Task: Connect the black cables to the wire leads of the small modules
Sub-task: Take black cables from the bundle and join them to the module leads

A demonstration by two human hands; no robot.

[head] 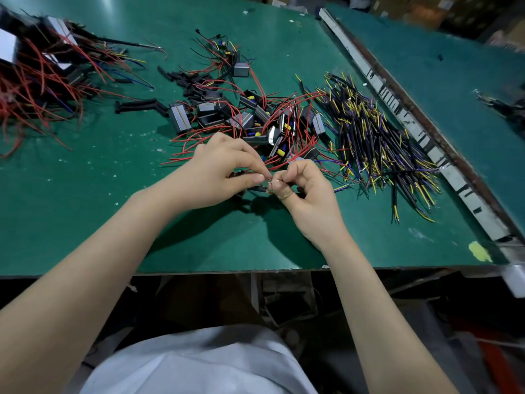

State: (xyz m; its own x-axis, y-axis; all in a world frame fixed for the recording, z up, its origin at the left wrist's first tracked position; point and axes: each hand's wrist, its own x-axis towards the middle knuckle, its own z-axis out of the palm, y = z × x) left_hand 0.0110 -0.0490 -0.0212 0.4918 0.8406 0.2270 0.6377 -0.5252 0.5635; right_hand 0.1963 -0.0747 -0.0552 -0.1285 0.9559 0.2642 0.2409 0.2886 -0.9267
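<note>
My left hand (224, 169) and my right hand (306, 194) meet fingertip to fingertip above the green table (99, 211). Between them I pinch thin wire ends: a red wire lead (279, 165) runs up from my fingers toward the module pile, and a short black cable (257, 189) shows just under my left fingers. The joint itself is hidden by my fingertips. Behind my hands lies a pile of small grey and black modules (255, 120) with red leads. To the right lies a heap of black cables (375, 137) with yellow and blue wire ends.
A second tangle of modules with red wires (37, 78) fills the far left. Loose black sleeves (187, 81) lie behind the pile. A metal rail (412, 120) runs diagonally along the right. The table's front edge (227, 271) is close to my body.
</note>
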